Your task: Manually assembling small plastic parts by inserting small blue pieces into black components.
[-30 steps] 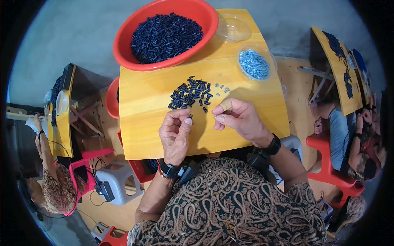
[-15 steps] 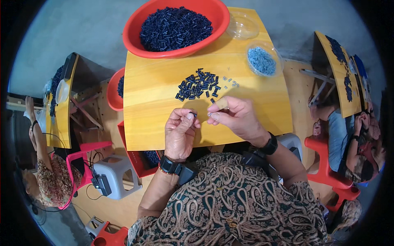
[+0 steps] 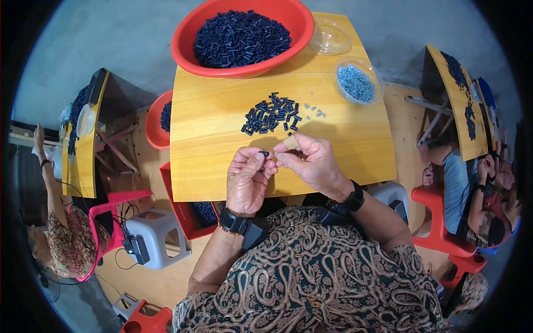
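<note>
Above the near part of the yellow table (image 3: 222,166), my left hand (image 3: 246,183) pinches a small black plastic piece (image 3: 264,154) between thumb and forefinger. My right hand (image 3: 313,166), a tan wrap round one finger, is closed in a pinch close beside it. A tiny pale part shows at its fingertips, too small to name. Just beyond both hands lies a loose pile of short black plastic pieces (image 3: 270,115). To the right of that pile are several tiny silvery parts (image 3: 316,111).
A red basin (image 3: 186,61) heaped with black pieces stands at the back. Right of it are a clear lid-like dish (image 3: 331,38) and a clear bowl (image 3: 379,89) of small bluish-silver parts. Another red basin (image 3: 155,125) sits left of the table. Other people work at side tables.
My right hand has moved slightly left, bringing its fingertips up to the black piece in my left hand. The gap between the hands has narrowed.
</note>
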Demonstrator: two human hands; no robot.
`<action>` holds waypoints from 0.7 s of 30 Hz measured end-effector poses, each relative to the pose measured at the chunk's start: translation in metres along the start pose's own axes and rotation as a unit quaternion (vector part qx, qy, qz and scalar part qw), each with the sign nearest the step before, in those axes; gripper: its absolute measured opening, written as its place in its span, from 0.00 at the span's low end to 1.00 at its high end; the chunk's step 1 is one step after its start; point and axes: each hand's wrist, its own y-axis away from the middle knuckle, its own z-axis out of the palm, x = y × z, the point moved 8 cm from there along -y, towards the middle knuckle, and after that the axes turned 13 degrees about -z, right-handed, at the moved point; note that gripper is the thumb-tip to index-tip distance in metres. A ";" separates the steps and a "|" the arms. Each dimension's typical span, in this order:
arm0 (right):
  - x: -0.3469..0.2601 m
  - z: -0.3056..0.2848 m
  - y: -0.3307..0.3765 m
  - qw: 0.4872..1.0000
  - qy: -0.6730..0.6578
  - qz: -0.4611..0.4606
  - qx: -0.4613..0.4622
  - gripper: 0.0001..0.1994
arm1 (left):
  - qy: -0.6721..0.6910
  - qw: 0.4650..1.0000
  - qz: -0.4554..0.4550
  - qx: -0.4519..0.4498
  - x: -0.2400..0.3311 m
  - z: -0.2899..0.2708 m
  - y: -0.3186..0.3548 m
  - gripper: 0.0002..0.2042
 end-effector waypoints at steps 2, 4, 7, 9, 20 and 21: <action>-0.002 0.001 0.000 1.000 0.004 0.017 -0.007 0.05 | -0.019 1.000 0.021 0.005 0.001 -0.002 0.000 0.03; -0.003 0.001 0.000 1.000 0.001 0.013 -0.008 0.04 | -0.038 0.998 0.042 0.009 0.003 0.000 0.000 0.04; -0.001 0.002 -0.001 1.000 -0.021 0.014 -0.007 0.04 | -0.077 0.994 0.068 0.037 0.009 0.010 0.001 0.04; 0.001 0.003 -0.002 0.999 -0.040 0.018 -0.007 0.04 | -0.119 0.987 0.092 0.051 0.015 0.013 0.004 0.04; 0.002 0.000 -0.007 0.999 -0.032 0.000 -0.038 0.04 | -0.228 0.966 0.097 0.072 0.021 0.009 0.007 0.07; 0.003 -0.001 -0.008 0.999 -0.032 0.000 -0.037 0.04 | -0.240 0.964 0.099 0.063 0.021 0.009 0.006 0.08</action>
